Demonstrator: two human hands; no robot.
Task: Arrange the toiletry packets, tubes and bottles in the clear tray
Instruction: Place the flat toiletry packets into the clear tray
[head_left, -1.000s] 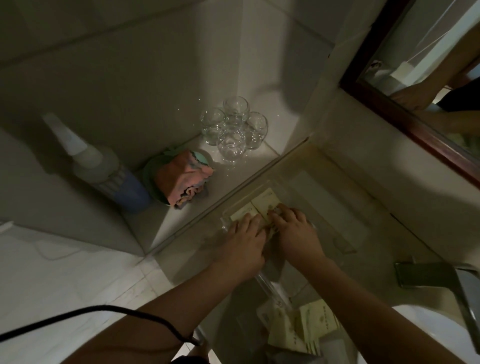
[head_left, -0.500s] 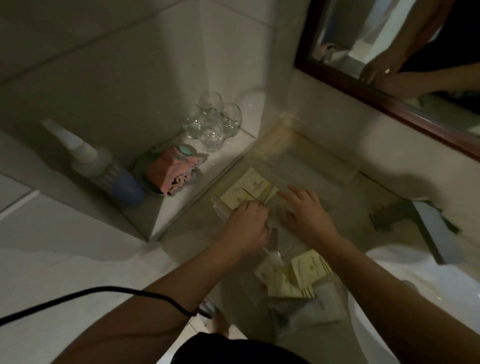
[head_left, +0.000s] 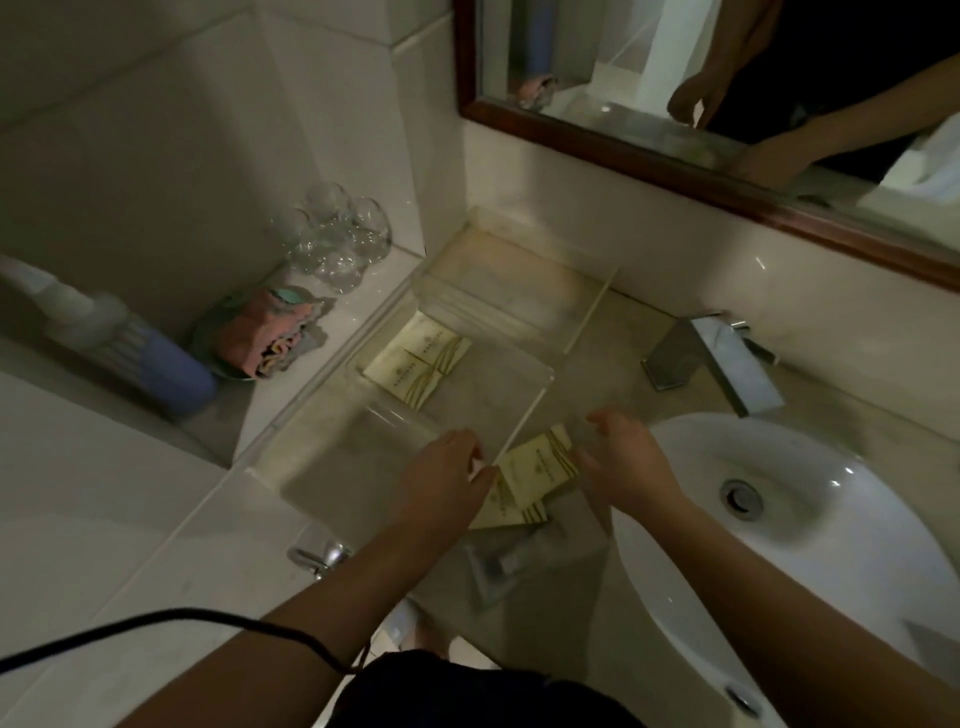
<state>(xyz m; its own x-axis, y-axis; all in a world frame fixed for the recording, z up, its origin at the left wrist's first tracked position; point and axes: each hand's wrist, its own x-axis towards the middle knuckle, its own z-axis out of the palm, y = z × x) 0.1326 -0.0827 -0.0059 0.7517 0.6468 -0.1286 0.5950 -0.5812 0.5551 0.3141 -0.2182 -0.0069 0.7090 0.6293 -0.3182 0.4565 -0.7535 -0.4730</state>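
Note:
The clear tray stands on the counter against the wall, split by see-through dividers. Two or three cream packets lie flat in its left compartment. Nearer me, a loose pile of cream packets sits at the tray's near edge. A grey tube in a clear wrapper lies just below that pile. My left hand has its fingertips at the pile's left edge, and whether it grips a packet is hidden. My right hand is at the pile's right side with fingers spread and nothing in them.
A white sink basin with a chrome faucet is to the right. On the left ledge are several drinking glasses, a folded pink cloth and a blue and white bottle. A framed mirror hangs above.
Both hands left the packets in the tray's left compartment and came back toward me to the loose pile. The view swung right, and the sink now shows.

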